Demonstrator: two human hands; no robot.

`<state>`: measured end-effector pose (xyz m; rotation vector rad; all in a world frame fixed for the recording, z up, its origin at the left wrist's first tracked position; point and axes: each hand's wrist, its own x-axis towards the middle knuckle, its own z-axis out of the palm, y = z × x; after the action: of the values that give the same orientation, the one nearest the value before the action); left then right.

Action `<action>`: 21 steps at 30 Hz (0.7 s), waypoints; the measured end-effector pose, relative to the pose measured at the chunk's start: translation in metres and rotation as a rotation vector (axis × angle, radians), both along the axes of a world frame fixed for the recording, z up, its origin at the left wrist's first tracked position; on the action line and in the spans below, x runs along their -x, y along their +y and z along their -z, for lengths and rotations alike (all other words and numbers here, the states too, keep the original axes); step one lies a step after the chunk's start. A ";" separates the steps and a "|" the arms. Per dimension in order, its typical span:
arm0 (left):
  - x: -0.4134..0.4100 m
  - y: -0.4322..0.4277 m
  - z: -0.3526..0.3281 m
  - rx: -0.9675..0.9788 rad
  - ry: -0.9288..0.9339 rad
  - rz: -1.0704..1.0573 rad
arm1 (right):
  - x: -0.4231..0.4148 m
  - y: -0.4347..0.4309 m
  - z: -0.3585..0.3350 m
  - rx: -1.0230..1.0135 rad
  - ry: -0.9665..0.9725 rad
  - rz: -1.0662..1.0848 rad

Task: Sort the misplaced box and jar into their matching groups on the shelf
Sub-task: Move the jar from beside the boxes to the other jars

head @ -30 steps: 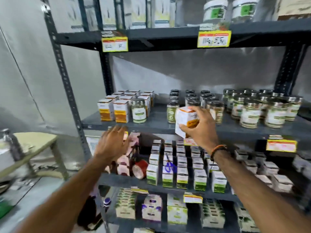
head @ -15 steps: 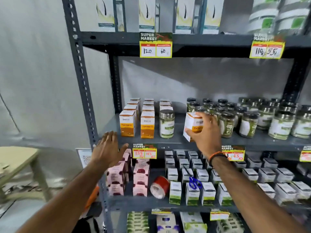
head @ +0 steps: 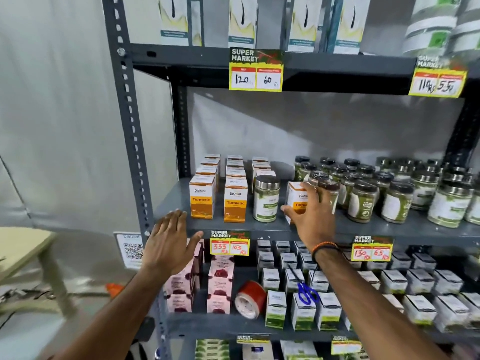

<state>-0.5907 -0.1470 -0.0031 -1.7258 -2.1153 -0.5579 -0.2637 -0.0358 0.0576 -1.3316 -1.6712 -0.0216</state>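
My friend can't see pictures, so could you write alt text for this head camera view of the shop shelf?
A person's right hand grips an orange-and-white turmeric box on a grey shelf, beside a lone silver-lidded jar standing at the front of the turmeric box rows. The left hand hovers open near the shelf edge; more jars fill the right side.

I stand before a grey metal shelving rack [head: 337, 64], and its perforated upright post [head: 128, 120] is my landmark. Left of that post hangs a pale grey, sheet-like wall covering [head: 57, 113] with soft folds, evenly lit. More of the same covering shows behind the rack, right of the post. Low and left of the post is a cream-coloured table [head: 23, 249] with a slanting leg. Beneath it, the floor looks blurred and cluttered.
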 end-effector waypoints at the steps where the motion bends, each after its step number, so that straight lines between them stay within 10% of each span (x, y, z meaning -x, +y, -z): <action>1: 0.000 0.000 0.001 -0.004 -0.002 0.001 | 0.000 0.000 -0.001 -0.001 -0.009 -0.001; 11: -0.001 -0.002 -0.001 -0.007 -0.004 -0.001 | 0.014 -0.020 -0.024 -0.374 -0.082 -0.113; 21: -0.001 -0.001 0.000 -0.008 -0.022 0.005 | 0.060 -0.001 -0.054 -0.030 -0.588 0.018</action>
<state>-0.5900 -0.1480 -0.0033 -1.7290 -2.1214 -0.5891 -0.3242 -0.0367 0.1115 -1.3987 -2.1306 -0.4877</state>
